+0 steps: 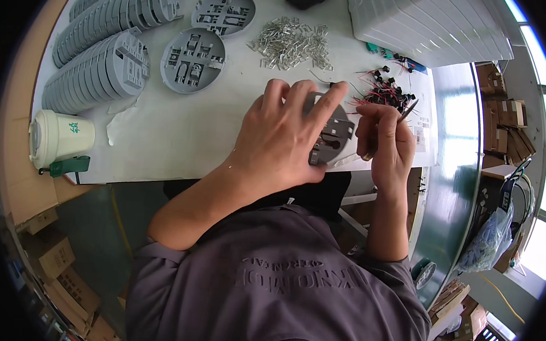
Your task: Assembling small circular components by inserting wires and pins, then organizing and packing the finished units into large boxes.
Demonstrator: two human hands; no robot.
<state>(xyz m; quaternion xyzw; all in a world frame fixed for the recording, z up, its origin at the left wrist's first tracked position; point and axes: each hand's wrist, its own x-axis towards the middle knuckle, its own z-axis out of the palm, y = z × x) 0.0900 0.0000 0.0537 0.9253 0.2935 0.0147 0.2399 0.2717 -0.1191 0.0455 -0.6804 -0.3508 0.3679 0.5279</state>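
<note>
My left hand (278,131) is closed around the edge of a round grey plastic housing (338,132), which is tilted above the table's front edge. Metal parts and a dark piece show inside the housing, though my fingers cover its left side. Just to its right, my right hand (390,139) has its fingers curled around a slim pointed metal tool (408,110). The tool's tip sticks out past the knuckles, away from the housing; its exact kind cannot be made out. Behind the right hand lies a heap of small black parts with red wires (387,90).
Two round grey housings (194,60) lie at the back left, beside long stacks of similar ones (94,71). Small metal clips (291,43) are piled at the far middle. A white plastic bin (425,25) stands back right. A cream lidded cup (64,138) stands at the left edge.
</note>
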